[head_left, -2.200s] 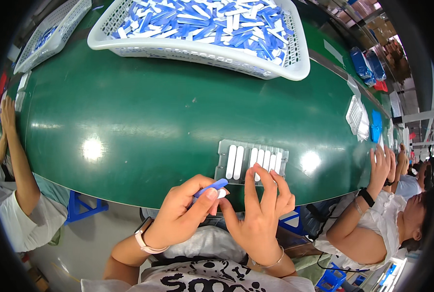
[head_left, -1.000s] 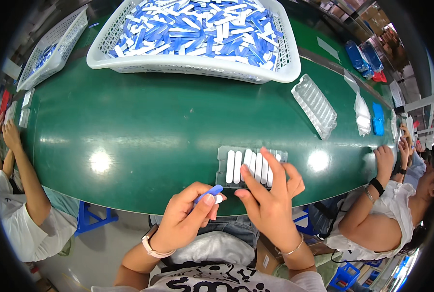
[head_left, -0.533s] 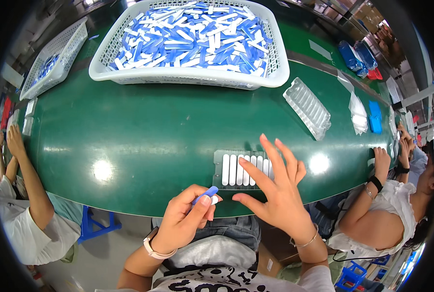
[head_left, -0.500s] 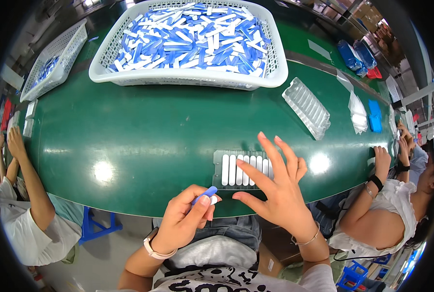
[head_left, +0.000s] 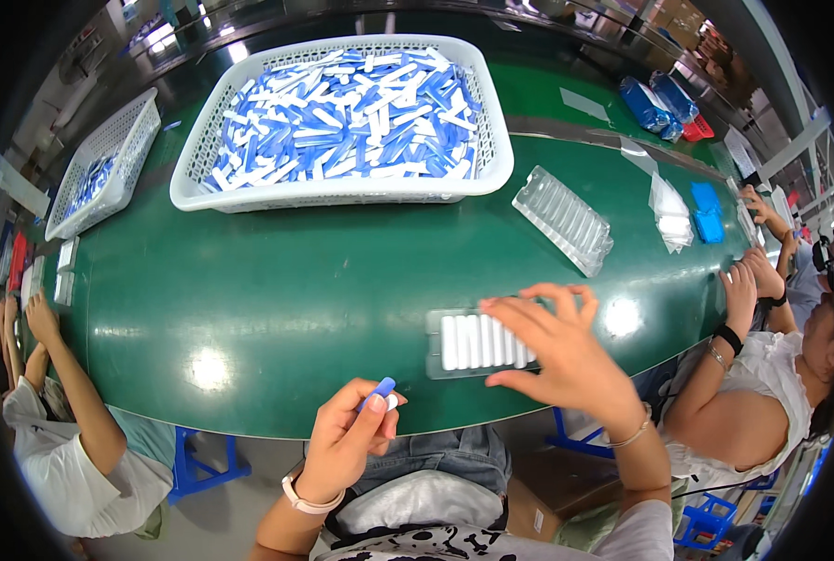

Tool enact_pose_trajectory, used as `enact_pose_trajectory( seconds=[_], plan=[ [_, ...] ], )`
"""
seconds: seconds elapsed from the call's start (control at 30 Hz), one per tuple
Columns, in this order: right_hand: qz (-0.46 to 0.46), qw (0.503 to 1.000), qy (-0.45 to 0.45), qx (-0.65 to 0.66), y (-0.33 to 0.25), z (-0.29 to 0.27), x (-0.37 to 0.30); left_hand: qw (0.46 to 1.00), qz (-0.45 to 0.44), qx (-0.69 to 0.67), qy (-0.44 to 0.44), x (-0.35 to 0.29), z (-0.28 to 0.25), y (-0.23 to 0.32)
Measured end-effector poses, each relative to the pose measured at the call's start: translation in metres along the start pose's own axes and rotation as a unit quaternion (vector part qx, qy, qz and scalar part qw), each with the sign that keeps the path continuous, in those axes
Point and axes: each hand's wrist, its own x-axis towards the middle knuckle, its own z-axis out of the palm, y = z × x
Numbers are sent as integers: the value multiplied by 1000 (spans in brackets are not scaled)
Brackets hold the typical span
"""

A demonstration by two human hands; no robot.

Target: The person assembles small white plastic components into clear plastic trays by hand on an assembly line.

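Note:
My left hand (head_left: 347, 435) is closed on a small blue strip (head_left: 381, 389) with a rounded end; a white piece shows beside it under the thumb. My right hand (head_left: 567, 351) lies across the right part of a clear plastic tray (head_left: 435, 366), fingers and thumb apart. Its fingertips are at the tray's far side and the thumb near its front edge; whether they press on it I cannot tell. Several white strips with rounded ends (head_left: 464, 342) stand side by side in the tray, the rightmost ones partly hidden by my hand.
A large white basket (head_left: 314, 198) heaped with blue and white strips stands at the back. A smaller basket (head_left: 108, 210) is at far left. An unfilled clear tray (head_left: 567, 224), plastic bags (head_left: 669, 210) and blue packets (head_left: 707, 213) lie right. Co-workers sit on both sides.
The view has shifted, with the basket lower and further left in it. My right hand has come down from above the tray to its right part. My left hand keeps hold of the blue strip.

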Motion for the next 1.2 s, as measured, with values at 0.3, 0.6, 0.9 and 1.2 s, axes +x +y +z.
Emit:
enact_pose_trajectory(
  seconds=[0.3, 0.6, 0.9, 1.2],
  plan=[
    [144, 983, -28, -114, 67, -50, -52, 1000, 11, -19, -13, 5, 0, 1],
    [148, 989, 5, -14, 116, -24, 59, 998, 37, -35, -37, 2, -6, -6],
    [37, 999, 13, 15, 68, -2, 85, 996, 62, -49, -44, -2, -7, -11],
    [41, 994, 85, 58, -42, 17, 72, 986, 141, -40, 83, -7, 2, -19]
  ],
)
